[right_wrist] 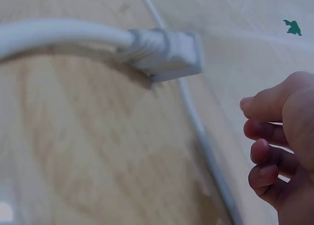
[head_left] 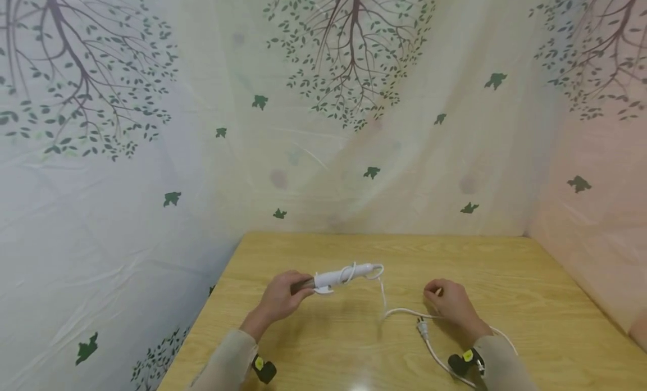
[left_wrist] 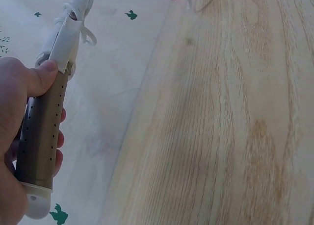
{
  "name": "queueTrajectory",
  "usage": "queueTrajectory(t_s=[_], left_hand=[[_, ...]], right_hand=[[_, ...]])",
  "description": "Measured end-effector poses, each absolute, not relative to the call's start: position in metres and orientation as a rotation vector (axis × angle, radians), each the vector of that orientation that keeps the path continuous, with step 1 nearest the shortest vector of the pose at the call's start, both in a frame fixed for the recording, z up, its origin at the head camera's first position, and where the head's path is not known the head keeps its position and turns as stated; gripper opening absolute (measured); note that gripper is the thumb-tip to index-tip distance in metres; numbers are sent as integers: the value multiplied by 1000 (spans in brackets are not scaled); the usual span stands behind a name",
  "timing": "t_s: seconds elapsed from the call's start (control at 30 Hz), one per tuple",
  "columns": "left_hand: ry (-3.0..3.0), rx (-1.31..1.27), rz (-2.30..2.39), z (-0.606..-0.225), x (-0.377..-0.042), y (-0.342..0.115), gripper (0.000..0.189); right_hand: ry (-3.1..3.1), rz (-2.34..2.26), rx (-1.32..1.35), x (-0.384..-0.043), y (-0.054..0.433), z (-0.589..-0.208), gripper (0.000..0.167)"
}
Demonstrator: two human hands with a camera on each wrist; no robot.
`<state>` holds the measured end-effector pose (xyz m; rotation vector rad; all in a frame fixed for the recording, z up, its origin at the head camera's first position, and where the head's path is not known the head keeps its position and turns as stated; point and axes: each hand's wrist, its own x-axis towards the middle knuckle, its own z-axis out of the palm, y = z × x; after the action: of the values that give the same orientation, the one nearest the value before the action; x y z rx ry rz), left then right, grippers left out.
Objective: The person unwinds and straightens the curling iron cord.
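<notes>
My left hand grips a curling iron by its barrel, above the left part of the table. The barrel is brownish metal with rows of small holes and a white tip; the thumb lies by the white clamp lever. Loops of white cord wrap the white handle, and the cord drops to the table. To the right, my right hand hovers over the cord with loosely curled fingers and nothing between them. Near it is the plug, also large in the right wrist view.
A wood-grain table lies beneath both hands. Pale sheets printed with trees and green leaves hang behind and at the sides. The cord runs on past the right wrist toward the near edge.
</notes>
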<state>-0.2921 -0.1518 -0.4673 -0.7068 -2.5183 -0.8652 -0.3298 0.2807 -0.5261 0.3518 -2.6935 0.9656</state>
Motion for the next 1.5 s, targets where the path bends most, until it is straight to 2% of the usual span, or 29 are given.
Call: queueTrajectory(t_s=[0.13, 0.43, 0.73, 1.5], left_hand=[[-2525, -694, -879, -468, -291, -150, 26], [-2538, -661, -877, -467, -289, -144, 25], [-2541, -659, -886, -470, -289, -141, 27], [-2545, -638, -813, -463, -283, -132, 27]], right_hand=[[-2675, 1035, 332, -332, 279, -518, 9], [-2514, 1431, 365, -327, 260, -492, 25], [-2342, 1661, 474, -308, 230, -470, 20], [-2365, 1786, 595, -297, 199, -486, 18]])
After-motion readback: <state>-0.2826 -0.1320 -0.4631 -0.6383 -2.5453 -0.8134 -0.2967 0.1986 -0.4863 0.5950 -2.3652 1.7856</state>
